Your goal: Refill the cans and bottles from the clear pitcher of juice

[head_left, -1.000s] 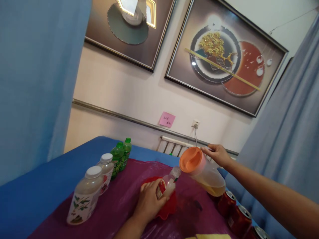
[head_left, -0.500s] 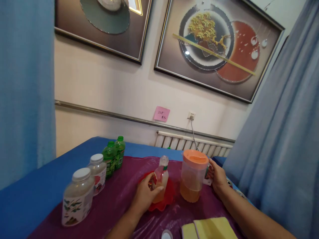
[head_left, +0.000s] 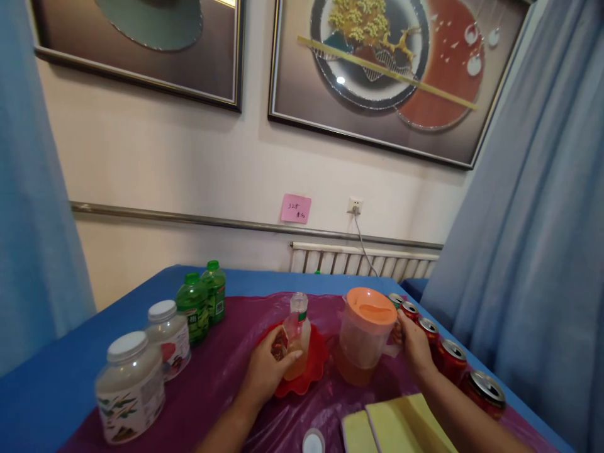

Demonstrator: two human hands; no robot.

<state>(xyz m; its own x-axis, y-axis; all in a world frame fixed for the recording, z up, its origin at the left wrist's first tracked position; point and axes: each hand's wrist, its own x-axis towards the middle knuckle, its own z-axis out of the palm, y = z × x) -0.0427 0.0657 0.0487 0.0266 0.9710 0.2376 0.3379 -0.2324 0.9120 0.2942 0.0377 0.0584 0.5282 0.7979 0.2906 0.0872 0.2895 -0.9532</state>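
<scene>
My left hand [head_left: 271, 368] is closed around a clear bottle [head_left: 302, 333] with no cap on it and pale amber liquid inside. The bottle stands upright in a red dish with a scalloped rim [head_left: 317, 368]. My right hand [head_left: 413, 343] grips the handle of a clear plastic pitcher [head_left: 361, 343] with an orange lid, just right of the bottle. Amber liquid fills its lower part, and the pitcher leans slightly. A small white cap [head_left: 313, 441] lies on the purple plastic sheet [head_left: 278, 425] near me.
Two white-lidded jars [head_left: 129, 390] and two green bottles [head_left: 214, 292] line the left side. Several red cans [head_left: 452, 362] form a row at the right edge. A folded yellow cloth [head_left: 401, 425] lies in front. Blue curtains [head_left: 533, 239] hang at both sides; a radiator [head_left: 340, 259] is behind.
The view has shifted and levelled, bringing the row of cans at the right into sight. The pitcher leans a little more than before. Both hands keep their holds.
</scene>
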